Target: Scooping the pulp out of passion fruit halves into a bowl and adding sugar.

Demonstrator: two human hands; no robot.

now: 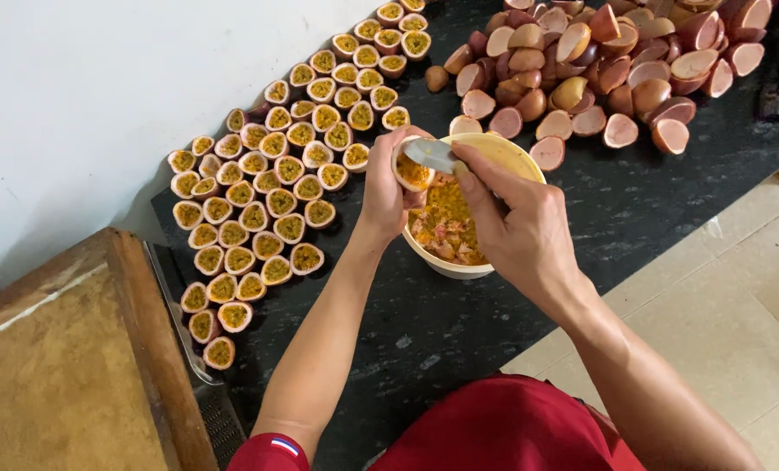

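Over the black stone counter (659, 201), our left hand (387, 194) grips a halved passion fruit (411, 170), fingers curled round its shell. Our right hand (516, 228) pinches a metal spoon (431, 155) into it, above the pale yellow plastic bowl (510, 153) holding orange seedy pulp (446, 225).

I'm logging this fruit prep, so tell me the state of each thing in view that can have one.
Left hand: holding a halved passion fruit over the bowl.
Right hand: gripping a metal spoon, its tip in that half.
Round cream plastic bowl: partly filled with yellow pulp.
Cut halves in rows: face up, pulp still inside.
Heap of purple shells: scooped empty.
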